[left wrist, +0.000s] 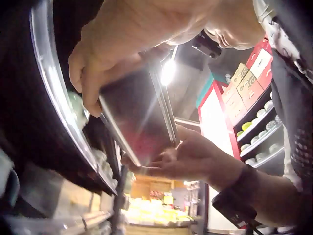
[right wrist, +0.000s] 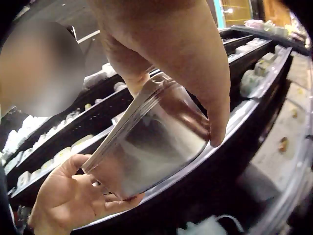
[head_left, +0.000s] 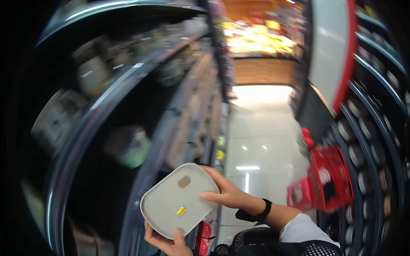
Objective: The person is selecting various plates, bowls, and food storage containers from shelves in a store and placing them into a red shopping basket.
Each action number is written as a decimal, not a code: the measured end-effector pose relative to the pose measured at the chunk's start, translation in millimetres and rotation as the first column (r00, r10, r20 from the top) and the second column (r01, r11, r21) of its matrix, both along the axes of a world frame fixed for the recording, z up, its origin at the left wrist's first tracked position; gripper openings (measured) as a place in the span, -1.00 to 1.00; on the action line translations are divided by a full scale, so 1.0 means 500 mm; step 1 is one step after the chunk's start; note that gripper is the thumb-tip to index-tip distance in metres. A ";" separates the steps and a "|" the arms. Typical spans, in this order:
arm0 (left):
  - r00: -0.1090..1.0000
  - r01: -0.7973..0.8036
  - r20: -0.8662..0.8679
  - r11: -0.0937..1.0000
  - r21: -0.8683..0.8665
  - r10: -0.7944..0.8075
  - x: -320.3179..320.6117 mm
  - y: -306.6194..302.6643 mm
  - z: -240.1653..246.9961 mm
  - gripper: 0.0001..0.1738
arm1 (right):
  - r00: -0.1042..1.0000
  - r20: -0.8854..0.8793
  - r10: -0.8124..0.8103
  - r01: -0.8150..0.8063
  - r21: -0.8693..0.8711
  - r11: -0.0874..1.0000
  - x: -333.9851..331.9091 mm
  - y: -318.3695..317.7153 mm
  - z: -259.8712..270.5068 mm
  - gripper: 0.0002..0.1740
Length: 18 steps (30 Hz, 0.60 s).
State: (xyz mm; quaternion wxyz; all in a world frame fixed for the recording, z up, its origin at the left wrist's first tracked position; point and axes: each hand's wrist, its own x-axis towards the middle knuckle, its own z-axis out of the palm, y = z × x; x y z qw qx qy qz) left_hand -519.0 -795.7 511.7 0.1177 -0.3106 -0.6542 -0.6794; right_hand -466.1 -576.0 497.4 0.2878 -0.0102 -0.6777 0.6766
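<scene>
Between both hands is a food container (head_left: 171, 200) with a pale grey-beige lid, rounded corners, a small oval vent plug and a yellow price sticker. The right wrist view shows its shiny, metal-looking body (right wrist: 151, 152) under the lid. My left hand (head_left: 168, 245) grips the near lower edge, thumb over the lid's rim. Around the far right corner, my right hand (head_left: 228, 194) holds it with the thumb lying on the lid. In the left wrist view the container's dark reflective underside (left wrist: 137, 112) shows, fingers of both hands at its edges.
Store shelves (head_left: 115, 98) with blurred containers run close along the left. A red shopping basket (head_left: 331, 177) is at the right, beside shelves of bowls (head_left: 365, 128). A tiled aisle (head_left: 252, 149) leads to a brightly lit display (head_left: 260, 38).
</scene>
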 end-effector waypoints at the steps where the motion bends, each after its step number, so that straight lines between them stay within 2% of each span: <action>1: 0.992 0.102 0.076 0.994 -0.031 -0.100 0.019 0.019 -0.034 -0.28 | 0.995 0.068 0.071 -0.066 -0.072 0.995 0.046 0.023 -0.032 -0.15; 2: 0.968 0.206 0.161 0.977 -0.058 -0.194 0.009 0.064 -0.049 -0.29 | 0.997 0.078 -0.011 0.019 -0.105 0.994 0.074 0.065 -0.063 -0.15; 4: 0.894 0.338 0.367 0.925 -0.176 -0.257 0.081 0.155 -0.047 -0.31 | 0.975 0.214 -0.063 0.110 -0.217 0.970 0.176 0.119 -0.150 -0.15; 5: 0.821 0.404 0.498 0.900 -0.164 -0.278 0.110 0.198 -0.053 -0.30 | 0.953 0.266 -0.142 0.213 -0.258 0.942 0.231 0.141 -0.181 -0.14; 6: 0.876 0.394 0.430 0.836 -0.382 -0.217 0.154 0.240 -0.040 -0.39 | 0.945 0.267 -0.187 0.260 -0.271 0.927 0.293 0.160 -0.212 -0.14; 8: 0.663 0.695 0.469 0.713 -0.096 -0.583 0.154 0.321 -0.223 -0.22 | 0.913 0.360 -0.193 0.358 -0.475 0.804 0.428 0.196 -0.266 -0.18; 9: 0.666 0.732 0.437 0.643 -0.226 -0.605 0.188 0.366 -0.247 -0.26 | 0.905 0.361 -0.224 0.387 -0.485 0.784 0.503 0.220 -0.292 -0.18; 10: 0.644 0.754 0.442 0.615 -0.229 -0.624 0.229 0.413 -0.245 -0.26 | 0.890 0.367 -0.269 0.437 -0.522 0.732 0.570 0.237 -0.312 -0.19; 12: 0.308 0.929 0.681 0.364 -0.065 -0.665 0.333 0.514 -0.240 -0.31 | 0.870 0.364 -0.332 0.490 -0.573 0.657 0.703 0.275 -0.365 -0.19; 13: 0.297 0.938 0.683 0.339 -0.076 -0.667 0.376 0.552 -0.263 -0.31 | 0.838 0.383 -0.389 0.546 -0.588 0.597 0.766 0.294 -0.394 -0.21; 15: 0.297 0.955 0.662 0.202 -0.218 -0.688 0.457 0.633 -0.316 -0.36 | 0.771 0.407 -0.491 0.627 -0.624 0.466 0.888 0.330 -0.429 -0.24; 17: 0.303 0.947 0.634 0.149 -0.285 -0.712 0.529 0.683 -0.343 -0.37 | 0.688 0.476 -0.548 0.697 -0.644 0.315 1.010 0.378 -0.470 -0.29; 18: 0.320 0.930 0.606 0.120 -0.347 -0.728 0.555 0.698 -0.350 -0.38 | 0.642 0.444 -0.624 0.704 -0.664 0.252 1.056 0.406 -0.485 -0.31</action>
